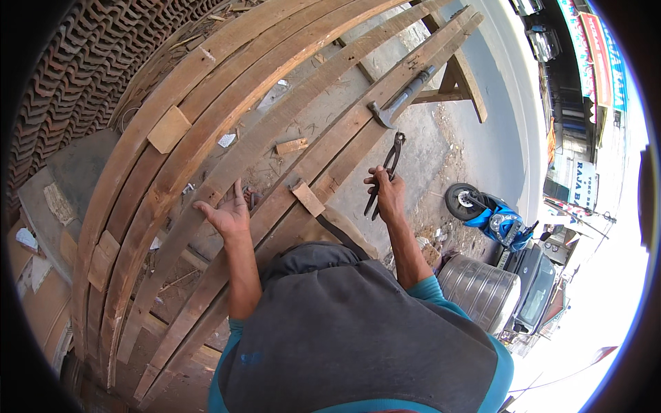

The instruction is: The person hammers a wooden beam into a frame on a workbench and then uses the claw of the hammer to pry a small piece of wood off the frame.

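Note:
My right hand (390,195) is wrapped round dark metal pincers (395,153), their jaws pointing away from me. My left hand (231,215) is open, thumb and fingers spread, over a long wooden beam (256,153); whether it rests on the wood I cannot tell. Just beyond the pincers a claw hammer (412,88) lies on a pair of parallel beams (344,138). A short wood block (307,198) sits across that pair, between my two hands. Another small block (292,146) is visible past my left hand.
More long beams (241,89) stretch along the left, with flat wood pieces (169,129) across them. Stacked roof tiles (76,76) stand at far left. A wooden trestle leg (468,86) is at the far end. A blue motorcycle (501,224), a metal drum (482,292) and a dark vehicle (533,292) stand at right.

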The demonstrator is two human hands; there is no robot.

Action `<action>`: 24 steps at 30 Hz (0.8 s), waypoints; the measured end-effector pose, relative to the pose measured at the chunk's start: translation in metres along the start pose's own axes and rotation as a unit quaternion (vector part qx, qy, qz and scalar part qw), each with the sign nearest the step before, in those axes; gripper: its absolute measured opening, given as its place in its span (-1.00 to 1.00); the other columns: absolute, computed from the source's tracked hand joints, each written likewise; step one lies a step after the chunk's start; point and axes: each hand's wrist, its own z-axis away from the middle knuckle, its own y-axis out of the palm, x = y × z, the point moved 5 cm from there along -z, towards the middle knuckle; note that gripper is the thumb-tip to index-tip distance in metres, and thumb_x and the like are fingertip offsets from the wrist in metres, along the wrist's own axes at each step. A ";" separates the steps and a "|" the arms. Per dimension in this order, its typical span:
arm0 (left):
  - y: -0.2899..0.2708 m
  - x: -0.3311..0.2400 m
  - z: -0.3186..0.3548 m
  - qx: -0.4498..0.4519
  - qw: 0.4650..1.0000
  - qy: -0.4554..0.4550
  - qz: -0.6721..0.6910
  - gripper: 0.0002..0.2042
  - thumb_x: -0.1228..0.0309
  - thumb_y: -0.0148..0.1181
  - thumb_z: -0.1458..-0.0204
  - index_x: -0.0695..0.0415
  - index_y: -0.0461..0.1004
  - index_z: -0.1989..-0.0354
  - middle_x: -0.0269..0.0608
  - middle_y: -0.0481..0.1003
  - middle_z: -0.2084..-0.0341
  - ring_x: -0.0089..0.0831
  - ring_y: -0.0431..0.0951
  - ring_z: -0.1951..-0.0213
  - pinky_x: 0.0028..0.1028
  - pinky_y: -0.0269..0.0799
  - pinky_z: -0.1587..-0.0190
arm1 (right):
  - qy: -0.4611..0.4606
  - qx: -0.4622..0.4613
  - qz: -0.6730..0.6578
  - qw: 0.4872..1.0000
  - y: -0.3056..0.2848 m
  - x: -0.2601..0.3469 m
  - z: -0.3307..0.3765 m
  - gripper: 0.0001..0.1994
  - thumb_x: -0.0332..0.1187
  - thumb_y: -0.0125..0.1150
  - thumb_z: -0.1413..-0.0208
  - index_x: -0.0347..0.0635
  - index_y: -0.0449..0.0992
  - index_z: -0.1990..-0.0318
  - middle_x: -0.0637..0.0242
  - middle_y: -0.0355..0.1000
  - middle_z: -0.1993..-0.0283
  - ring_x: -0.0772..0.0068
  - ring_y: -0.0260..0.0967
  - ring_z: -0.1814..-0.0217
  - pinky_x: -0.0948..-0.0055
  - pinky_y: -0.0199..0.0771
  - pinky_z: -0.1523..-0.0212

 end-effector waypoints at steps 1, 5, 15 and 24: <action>-0.002 -0.001 -0.002 0.015 1.000 0.004 -0.001 -0.07 -0.30 0.05 -0.13 0.13 0.00 -0.48 0.07 0.03 -0.45 0.11 -0.02 -0.47 0.16 0.03 -0.45 | -0.001 -0.005 -0.002 1.000 -0.005 0.000 -0.002 -0.56 -0.11 0.13 -0.34 -0.47 0.55 0.13 0.11 0.58 0.34 0.42 0.54 0.37 0.46 0.51 0.40; -0.002 0.002 -0.007 0.013 0.998 -0.034 0.059 -0.10 -0.27 0.07 -0.14 0.12 0.00 -0.48 0.10 0.00 -0.46 0.11 -0.05 -0.48 0.16 0.00 -0.47 | 0.012 -0.008 0.017 1.000 -0.021 -0.007 -0.023 -0.58 -0.12 0.15 -0.32 -0.47 0.51 0.14 0.11 0.58 0.37 0.42 0.55 0.40 0.45 0.50 0.43; 0.029 0.056 0.128 0.091 0.919 -0.022 -0.383 -0.38 0.09 0.09 -0.32 0.33 0.18 -0.35 0.11 0.44 -0.16 -0.23 0.43 -0.21 -0.22 0.31 -0.28 | -0.289 0.074 0.308 0.903 -0.047 0.069 -0.104 -0.72 -0.24 0.25 -0.24 -0.35 0.47 0.21 -0.07 0.44 0.29 -0.08 0.43 0.28 0.08 0.41 0.24; 0.021 0.151 0.168 -0.054 0.460 0.279 -0.841 -0.35 0.17 0.39 -0.01 0.33 0.27 -0.15 0.23 0.41 0.01 0.07 0.44 -0.06 -0.08 0.40 -0.08 | -0.380 0.253 0.303 0.836 0.010 0.109 -0.159 -0.71 -0.26 0.26 -0.16 -0.37 0.45 0.19 -0.19 0.50 0.25 -0.24 0.48 0.18 0.00 0.45 0.13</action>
